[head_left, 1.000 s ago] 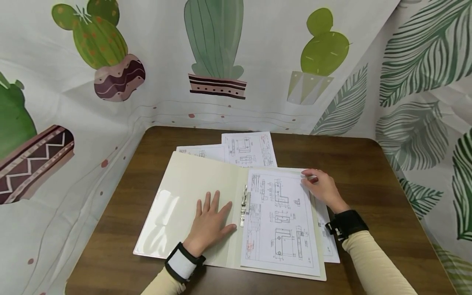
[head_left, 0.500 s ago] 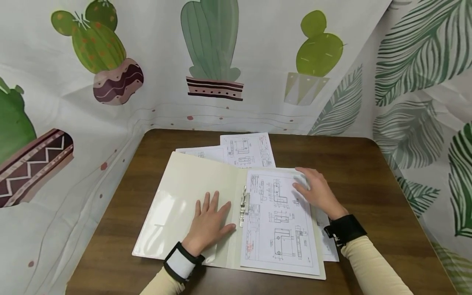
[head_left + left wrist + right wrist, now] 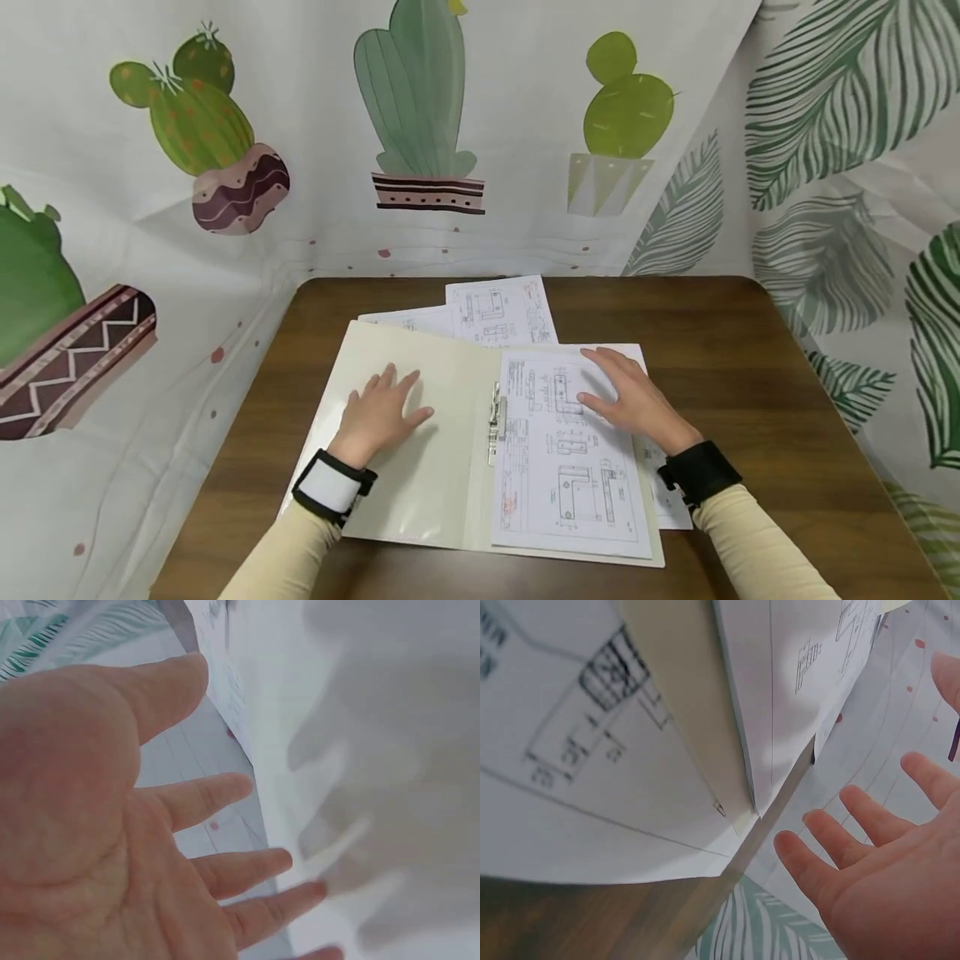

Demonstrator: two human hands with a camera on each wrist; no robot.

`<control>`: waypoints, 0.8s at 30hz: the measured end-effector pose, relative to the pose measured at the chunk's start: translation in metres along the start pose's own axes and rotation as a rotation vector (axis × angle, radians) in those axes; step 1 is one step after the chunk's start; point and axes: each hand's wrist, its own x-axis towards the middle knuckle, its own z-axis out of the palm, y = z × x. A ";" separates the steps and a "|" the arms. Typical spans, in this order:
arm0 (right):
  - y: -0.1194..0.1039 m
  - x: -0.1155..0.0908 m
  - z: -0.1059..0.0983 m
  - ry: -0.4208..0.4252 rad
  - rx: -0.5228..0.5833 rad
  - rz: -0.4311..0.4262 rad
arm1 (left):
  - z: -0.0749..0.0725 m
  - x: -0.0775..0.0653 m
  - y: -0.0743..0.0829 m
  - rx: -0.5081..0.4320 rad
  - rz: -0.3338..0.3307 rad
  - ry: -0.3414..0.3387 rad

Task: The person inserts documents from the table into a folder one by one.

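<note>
A cream folder lies open on the table, with a metal clip along its spine. On its right side rests a stack of technical drawings, its left edge at the clip. Over the left cover hovers my left hand, fingers spread and holding nothing; the left wrist view shows its shadow on the cover. My right hand is above the upper right corner of the drawings, fingers loosely extended. In the right wrist view that hand is apart from the paper edges.
Two more drawing sheets, one of them a loose sheet, stick out behind the folder. Another sheet shows from under its right edge. All lie on a brown wooden table, backed by a cactus-print cloth.
My left hand has lifted off the left cover and moved left and slightly away from me. My right hand has left the drawings' corner and shifted left, its fingers now spread.
</note>
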 end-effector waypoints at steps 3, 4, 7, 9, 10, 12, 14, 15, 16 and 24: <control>-0.001 -0.003 0.004 0.000 0.013 0.005 | -0.008 0.013 -0.007 0.041 -0.019 -0.039; -0.001 -0.005 0.005 0.005 0.016 0.006 | -0.010 0.017 -0.008 0.051 -0.024 -0.057; -0.002 -0.008 0.005 0.018 0.007 -0.004 | -0.015 0.032 -0.009 0.077 -0.039 -0.101; -0.002 -0.011 0.004 0.029 0.002 -0.016 | -0.017 0.044 -0.007 0.092 -0.046 -0.112; -0.002 -0.012 0.003 0.032 0.000 -0.021 | -0.015 0.051 -0.007 0.095 -0.047 -0.112; -0.001 -0.014 0.001 0.034 -0.002 -0.027 | -0.013 0.068 -0.006 0.107 -0.046 -0.101; -0.001 -0.016 0.000 0.029 0.004 -0.022 | -0.010 0.086 -0.006 0.120 -0.048 -0.084; -0.001 -0.017 0.000 0.026 0.009 -0.021 | -0.008 0.096 -0.007 0.129 -0.047 -0.078; -0.001 -0.018 0.000 0.021 0.007 -0.017 | -0.007 0.105 -0.008 0.138 -0.046 -0.072; -0.003 -0.023 0.007 0.029 0.021 0.001 | 0.000 0.161 -0.021 0.125 -0.043 -0.017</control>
